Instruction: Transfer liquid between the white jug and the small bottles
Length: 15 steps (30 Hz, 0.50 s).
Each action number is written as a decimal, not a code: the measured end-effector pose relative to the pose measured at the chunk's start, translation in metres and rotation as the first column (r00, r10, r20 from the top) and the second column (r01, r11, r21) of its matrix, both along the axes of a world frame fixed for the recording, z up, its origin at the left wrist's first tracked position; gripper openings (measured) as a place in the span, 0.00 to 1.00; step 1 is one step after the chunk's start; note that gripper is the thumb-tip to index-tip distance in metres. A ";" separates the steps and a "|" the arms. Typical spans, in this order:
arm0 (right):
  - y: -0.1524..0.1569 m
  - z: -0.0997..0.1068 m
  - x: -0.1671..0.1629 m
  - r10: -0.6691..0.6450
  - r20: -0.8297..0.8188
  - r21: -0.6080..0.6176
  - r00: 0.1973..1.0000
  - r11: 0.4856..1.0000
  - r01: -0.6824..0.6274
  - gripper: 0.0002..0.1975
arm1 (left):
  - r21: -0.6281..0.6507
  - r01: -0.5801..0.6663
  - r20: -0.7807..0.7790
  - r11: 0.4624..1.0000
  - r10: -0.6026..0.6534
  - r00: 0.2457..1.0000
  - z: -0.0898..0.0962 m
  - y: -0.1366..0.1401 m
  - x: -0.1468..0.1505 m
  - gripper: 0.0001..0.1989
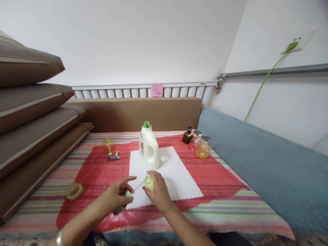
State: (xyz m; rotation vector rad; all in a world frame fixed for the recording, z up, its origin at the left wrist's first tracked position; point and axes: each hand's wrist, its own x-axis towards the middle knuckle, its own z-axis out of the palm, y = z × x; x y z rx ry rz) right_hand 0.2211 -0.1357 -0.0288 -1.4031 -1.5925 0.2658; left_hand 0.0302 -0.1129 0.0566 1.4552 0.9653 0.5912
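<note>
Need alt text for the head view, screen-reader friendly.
A person's left hand holds a spray head, its tube pointing toward the mouth of a yellow bottle in the right hand. Just beyond, a pale green jug stands upright on a white mat; more bottles stand to the right.

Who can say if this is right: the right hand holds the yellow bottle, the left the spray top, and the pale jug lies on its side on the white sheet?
Not quite: the head view shows the pale jug standing upright on the white sheet. The right hand has the yellow bottle, the left hand the spray top.
</note>
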 end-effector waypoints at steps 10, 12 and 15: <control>0.025 -0.014 -0.009 -0.163 -0.273 -0.138 0.948 0.982 0.129 0.24 | -0.033 -0.154 0.032 0.988 0.155 0.987 0.031 0.006 -0.018 0.28; 0.027 -0.014 -0.014 -0.166 -0.304 -0.142 0.938 0.982 0.127 0.24 | -0.023 -0.252 0.107 0.968 0.253 0.962 0.024 0.011 -0.017 0.22; 0.031 -0.017 -0.023 -0.137 -0.319 -0.135 0.938 0.986 0.098 0.27 | 0.010 -0.359 0.169 0.933 0.353 0.920 0.007 0.022 -0.010 0.12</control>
